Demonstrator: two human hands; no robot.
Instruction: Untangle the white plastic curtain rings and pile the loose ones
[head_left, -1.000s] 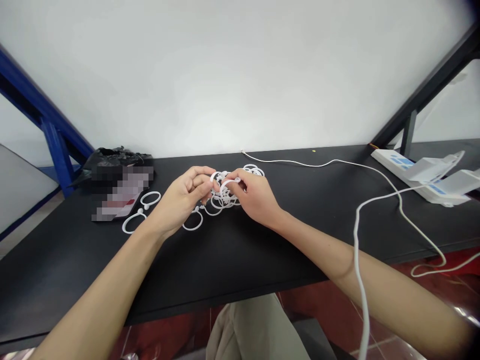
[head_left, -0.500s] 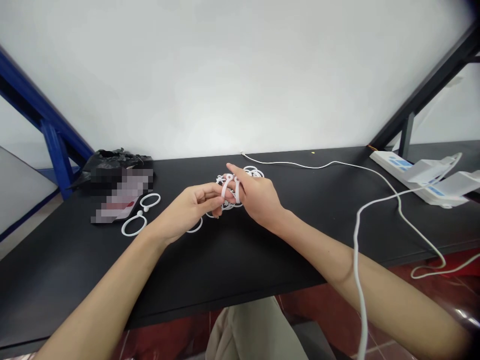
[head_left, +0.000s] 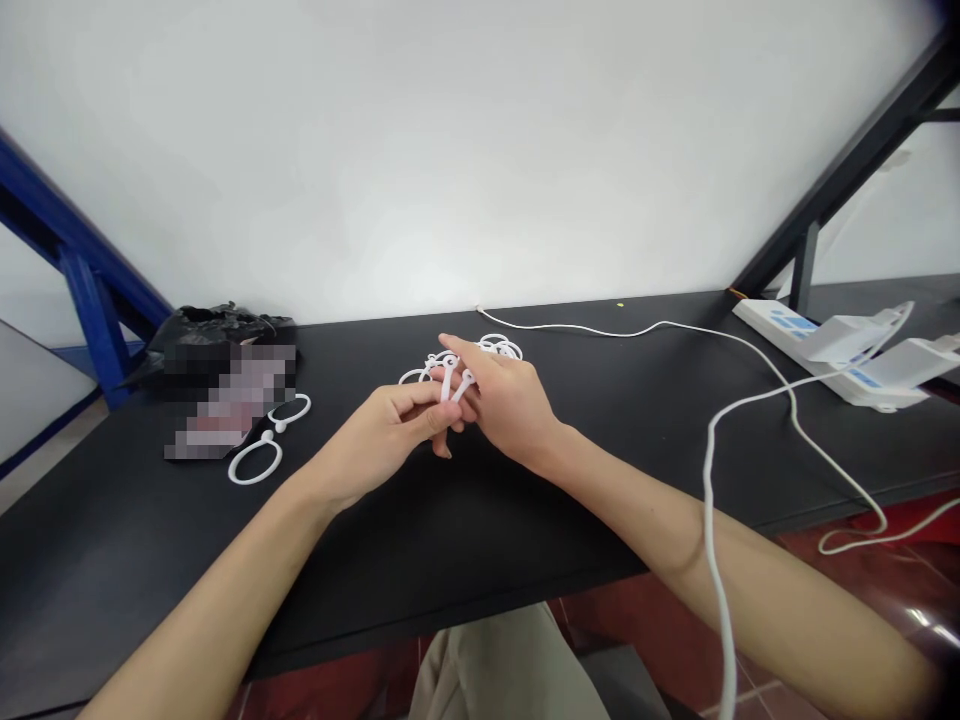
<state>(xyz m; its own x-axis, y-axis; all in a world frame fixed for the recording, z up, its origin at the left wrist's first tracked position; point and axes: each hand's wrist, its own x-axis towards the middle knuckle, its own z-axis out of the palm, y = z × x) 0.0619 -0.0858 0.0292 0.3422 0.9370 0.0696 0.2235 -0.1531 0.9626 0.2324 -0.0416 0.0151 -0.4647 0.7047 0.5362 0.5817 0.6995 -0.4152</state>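
Note:
Over the middle of the table my two hands meet, fingertips close together. My left hand (head_left: 379, 432) is closed, with thumb and fingers pinching white plastic rings (head_left: 448, 382) that have small eyelets at their upper ends. My right hand (head_left: 517, 405) is closed on the same rings from the other side, its index finger stretched out above them. Two eyelets show between the hands; the rest of the held rings is hidden by fingers. Just behind lies a pile of similar white rings (head_left: 501, 346), partly covered by my right hand.
Two loose white rings (head_left: 255, 462) lie left on the black table (head_left: 420, 560). Beyond them are a blurred-out flat object (head_left: 236, 400) and a black plastic bag (head_left: 217, 325). A white cable (head_left: 712, 500) crosses my right forearm. A white power strip (head_left: 832, 355) with plugs sits right.
The held rings have tilted, so their eyelets now lean apart and the bands slant. Both hands have shifted slightly toward me, and the view has moved a little.

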